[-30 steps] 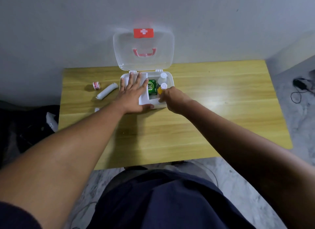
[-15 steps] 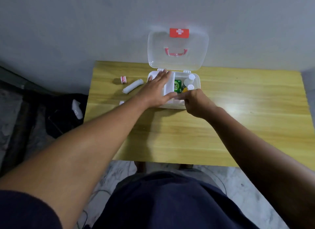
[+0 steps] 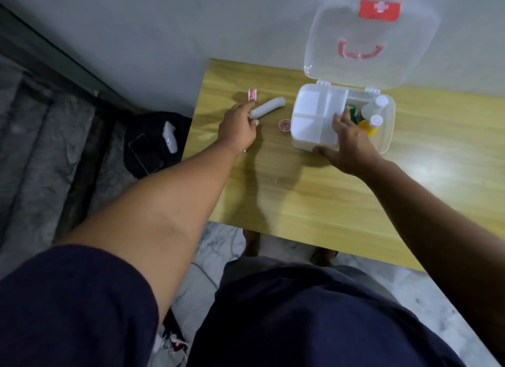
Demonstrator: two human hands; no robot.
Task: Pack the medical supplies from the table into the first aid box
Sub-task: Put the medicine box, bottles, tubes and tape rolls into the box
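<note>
The white first aid box [image 3: 389, 137] sits on the wooden table [image 3: 314, 191], its clear lid [image 3: 404, 66] standing open against the wall. A white divider tray [image 3: 308, 112] fills its left side. To the right of the tray lie a green pack [image 3: 352, 110], a white bottle [image 3: 373, 107] and an orange bottle [image 3: 369, 126]. My right hand [image 3: 352, 145] grips the tray's near right corner. My left hand [image 3: 239, 126] pinches the near end of a white bandage roll [image 3: 270, 107] lying left of the box. A small red-and-white tape roll [image 3: 252, 94] stands just beyond it.
A small round pinkish disc [image 3: 284, 125] lies on the table against the box's left wall. The table's left edge is close to my left hand. On the floor beyond that edge lies a black bag [image 3: 153, 142] with a phone and a white object on it.
My left hand has left the tray and moved left to the bandage roll. My right hand has shifted onto the tray's corner. The view has swung left.
</note>
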